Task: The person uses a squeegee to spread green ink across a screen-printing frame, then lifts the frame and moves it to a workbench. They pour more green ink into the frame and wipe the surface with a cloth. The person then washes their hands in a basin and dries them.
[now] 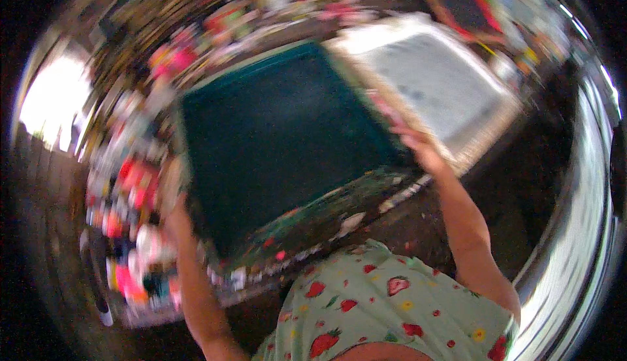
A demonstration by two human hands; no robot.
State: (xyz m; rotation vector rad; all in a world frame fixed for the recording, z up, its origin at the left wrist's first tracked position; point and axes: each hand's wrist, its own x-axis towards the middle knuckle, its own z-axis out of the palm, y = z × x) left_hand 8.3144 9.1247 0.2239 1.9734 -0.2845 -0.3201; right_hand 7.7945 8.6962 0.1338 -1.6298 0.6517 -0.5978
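One dark-green rectangular framed panel (281, 132), fingers of left hand (172, 194) and right hand (423, 150) clamped on its opposite edges, best kept level.

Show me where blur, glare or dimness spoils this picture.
Head view: blur smears the red, pink and white clutter at left; head view: glare bleaches the upper-left white patch; head view: the dark green rectangular panel looks dim, little detail showing.
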